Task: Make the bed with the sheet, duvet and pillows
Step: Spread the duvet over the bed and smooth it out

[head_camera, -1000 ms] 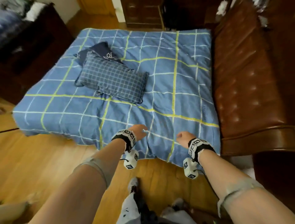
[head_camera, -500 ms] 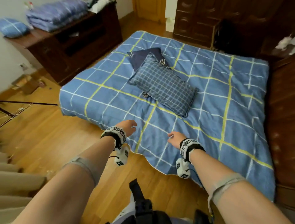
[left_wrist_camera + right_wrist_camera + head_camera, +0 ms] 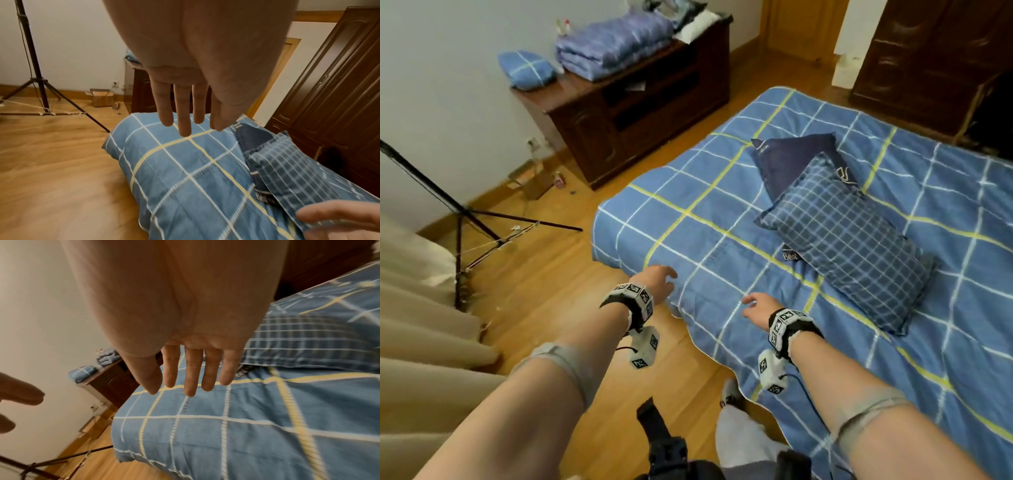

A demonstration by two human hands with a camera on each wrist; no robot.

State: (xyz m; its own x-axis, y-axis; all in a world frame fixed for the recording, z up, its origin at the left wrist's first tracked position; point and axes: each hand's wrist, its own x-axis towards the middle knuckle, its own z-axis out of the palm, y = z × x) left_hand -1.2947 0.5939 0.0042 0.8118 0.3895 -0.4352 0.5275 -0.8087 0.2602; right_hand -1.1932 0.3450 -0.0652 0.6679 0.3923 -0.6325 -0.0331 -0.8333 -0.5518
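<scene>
A blue duvet (image 3: 722, 246) with white and yellow checks lies spread over the bed, its edge hanging over the near side. On it rests a blue checked pillow (image 3: 849, 246), partly on top of a dark navy pillow (image 3: 791, 161). My left hand (image 3: 659, 282) hovers over the duvet's near edge with straight fingers (image 3: 183, 116), holding nothing. My right hand (image 3: 758, 310) hangs a little to the right, above the duvet, fingers (image 3: 191, 374) spread and empty. A folded blue quilt (image 3: 613, 44) and a small blue checked pillow (image 3: 527, 68) sit on the dark wooden cabinet (image 3: 640, 113).
A black tripod (image 3: 462, 219) stands on the wooden floor to the left, by beige curtains (image 3: 421, 325). A small cardboard box (image 3: 537, 181) lies by the wall. A dark wardrobe (image 3: 928, 58) stands behind the bed. My feet are near the bed's edge.
The view has swung left, bringing the cabinet, tripod and curtains into sight. Both hands have moved left along the duvet's near edge and stay empty above it.
</scene>
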